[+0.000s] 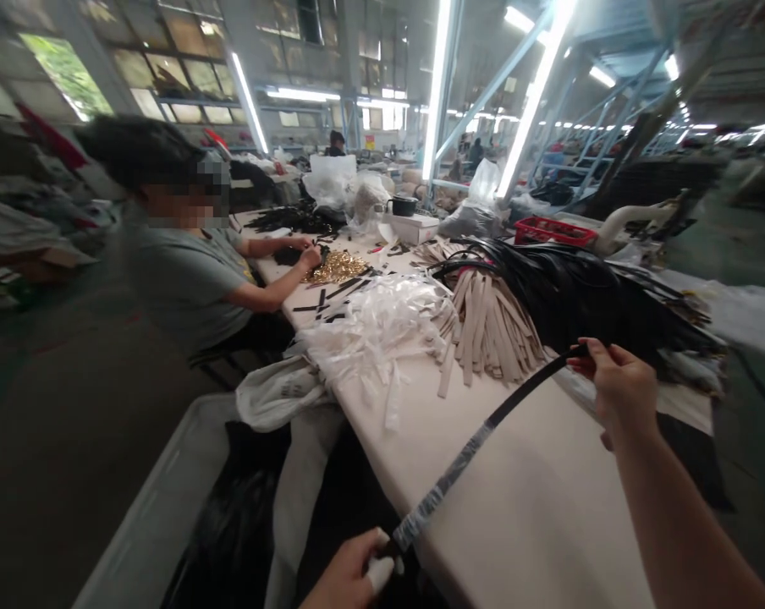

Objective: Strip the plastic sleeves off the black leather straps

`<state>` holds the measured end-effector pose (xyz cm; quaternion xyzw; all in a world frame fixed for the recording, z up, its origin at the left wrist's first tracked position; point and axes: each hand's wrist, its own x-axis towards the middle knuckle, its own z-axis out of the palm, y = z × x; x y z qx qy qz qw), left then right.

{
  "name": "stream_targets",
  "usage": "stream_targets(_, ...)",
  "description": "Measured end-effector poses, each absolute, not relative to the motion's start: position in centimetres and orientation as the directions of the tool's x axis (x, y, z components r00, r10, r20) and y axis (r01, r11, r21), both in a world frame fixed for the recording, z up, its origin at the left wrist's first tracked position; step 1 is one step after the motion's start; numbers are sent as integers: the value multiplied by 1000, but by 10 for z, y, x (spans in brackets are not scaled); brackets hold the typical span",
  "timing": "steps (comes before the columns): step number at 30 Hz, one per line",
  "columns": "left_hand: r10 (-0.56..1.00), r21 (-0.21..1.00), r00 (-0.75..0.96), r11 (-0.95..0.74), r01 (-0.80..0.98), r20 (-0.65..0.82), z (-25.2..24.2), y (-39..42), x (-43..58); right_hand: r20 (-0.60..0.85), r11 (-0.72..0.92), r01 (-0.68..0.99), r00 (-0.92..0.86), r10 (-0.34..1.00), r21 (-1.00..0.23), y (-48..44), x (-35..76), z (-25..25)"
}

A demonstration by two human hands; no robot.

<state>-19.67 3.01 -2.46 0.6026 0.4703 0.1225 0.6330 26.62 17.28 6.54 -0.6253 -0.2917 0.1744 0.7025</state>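
A long black strap [484, 436] stretches diagonally above the white table [535, 507]. My right hand [617, 389] pinches its far end near a heap of black straps [586, 296]. My left hand [350, 575] is closed round its near end at the table's front edge, where a clear wrap covers the strap and a white-taped finger shows.
Piles of beige strips [493, 326] and white strips [382, 326] lie mid-table. A seated co-worker [185, 262] at the left handles gold metal pieces [338, 266]. A red basket [551, 230], plastic bags and a white box stand further back. A grey bin [160, 507] sits below the table edge.
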Motion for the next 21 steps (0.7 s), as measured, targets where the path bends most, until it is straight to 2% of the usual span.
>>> stream_targets(5, 898, 865, 252, 221, 451, -361, -24, 13, -229, 64, 58, 31, 680, 731, -998, 174, 231, 38)
stream_targets(9, 935, 857, 27, 313, 410, -354, -32, -14, -251, 66, 36, 65, 546, 835, -997, 177, 200, 27)
stream_targets(11, 941, 850, -27, 317, 420, -338, -37, -22, -256, 90, 55, 80, 532, 842, -995, 182, 192, 34)
stream_targets(13, 965, 843, 5, 228, 488, -264, -39, -18, -258, 107, 42, 121, 605, 789, -992, 186, 196, 50)
stream_targets(16, 980, 779, 193, -78, 622, -56, -35, 11, -254, 173, -29, 240, 777, 606, -970, 180, 231, 82)
stream_targets(19, 924, 602, 358, -364, 710, 136, -17, 62, -241, 258, -100, 331, 862, 436, -938, 139, 297, 97)
stream_targets(21, 875, 483, 443, -480, 733, 197, -1, 97, -228, 233, -186, 330, 883, 408, -926, 95, 347, 89)
